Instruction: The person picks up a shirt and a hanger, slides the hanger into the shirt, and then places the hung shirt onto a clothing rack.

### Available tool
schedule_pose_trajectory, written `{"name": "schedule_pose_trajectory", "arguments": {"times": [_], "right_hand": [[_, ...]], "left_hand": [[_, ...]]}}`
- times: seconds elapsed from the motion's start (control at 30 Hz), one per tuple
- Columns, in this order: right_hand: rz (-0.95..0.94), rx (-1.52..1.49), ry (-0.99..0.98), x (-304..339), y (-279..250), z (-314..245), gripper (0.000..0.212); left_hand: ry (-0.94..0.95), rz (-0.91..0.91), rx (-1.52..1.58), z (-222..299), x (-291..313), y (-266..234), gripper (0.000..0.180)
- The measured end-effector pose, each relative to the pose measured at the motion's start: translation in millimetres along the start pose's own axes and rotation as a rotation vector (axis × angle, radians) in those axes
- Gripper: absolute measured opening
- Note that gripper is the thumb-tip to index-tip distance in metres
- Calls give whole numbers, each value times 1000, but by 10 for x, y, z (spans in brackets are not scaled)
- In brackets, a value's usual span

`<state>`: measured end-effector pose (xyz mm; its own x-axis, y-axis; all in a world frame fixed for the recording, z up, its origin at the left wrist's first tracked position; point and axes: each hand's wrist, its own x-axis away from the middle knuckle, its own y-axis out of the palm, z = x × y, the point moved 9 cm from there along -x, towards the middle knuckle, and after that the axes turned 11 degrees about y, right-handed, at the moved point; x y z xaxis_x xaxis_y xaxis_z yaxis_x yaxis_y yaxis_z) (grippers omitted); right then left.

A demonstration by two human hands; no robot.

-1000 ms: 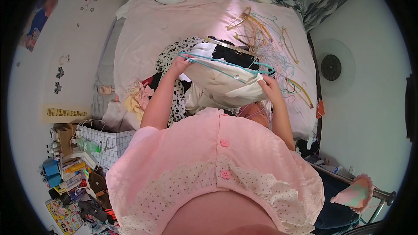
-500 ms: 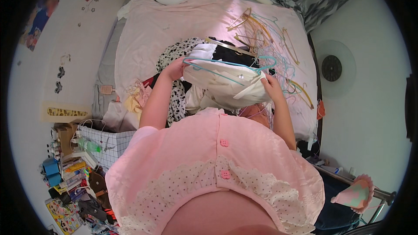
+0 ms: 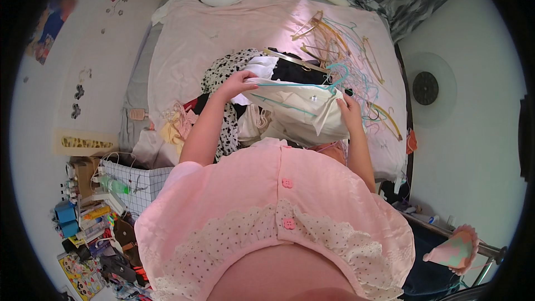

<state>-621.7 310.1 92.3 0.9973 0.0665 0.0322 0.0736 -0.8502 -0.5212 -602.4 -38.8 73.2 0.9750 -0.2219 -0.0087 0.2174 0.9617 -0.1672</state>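
At centre frame, our right hand [image 3: 350, 112] pinches the right edge of the white garment [image 3: 295, 117], our left hand [image 3: 237, 86] clamps its upper left; between them the teal hanger [image 3: 295, 85] runs lengthwise left-right, nearer the left hand, hook pointing upper right.

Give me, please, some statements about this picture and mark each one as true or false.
1. The left hand holds the white garment. True.
2. The right hand is empty. False: it holds the garment's right edge.
3. The hanger at the garment is red. False: it is blue-green.
4. Loose hangers lie on the bed. True.
5. The checked basket stands to the person's right. False: it is on the left.
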Motion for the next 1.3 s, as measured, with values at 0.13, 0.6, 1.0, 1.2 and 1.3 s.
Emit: {"name": "schedule_pose_trajectory", "arguments": {"times": [0.13, 0.6, 1.0, 1.2, 1.3], "right_hand": [[21, 16, 2, -18, 23, 11, 27], [180, 365, -117, 412, 311, -743, 24], [184, 401, 100, 312, 348, -570, 25], [78, 143, -14, 230, 562, -552, 26], [136, 51, 107, 192, 448, -510, 25]], "left_hand": [[25, 186, -413, -40, -23, -125, 25], [-96, 541, 70, -265, -55, 106, 21], [-92, 326, 3, -152, -131, 516, 23], [-226, 47, 482, 181, -47, 1199, 33], [-250, 33, 602, 309, 2, 1231, 35]]}}
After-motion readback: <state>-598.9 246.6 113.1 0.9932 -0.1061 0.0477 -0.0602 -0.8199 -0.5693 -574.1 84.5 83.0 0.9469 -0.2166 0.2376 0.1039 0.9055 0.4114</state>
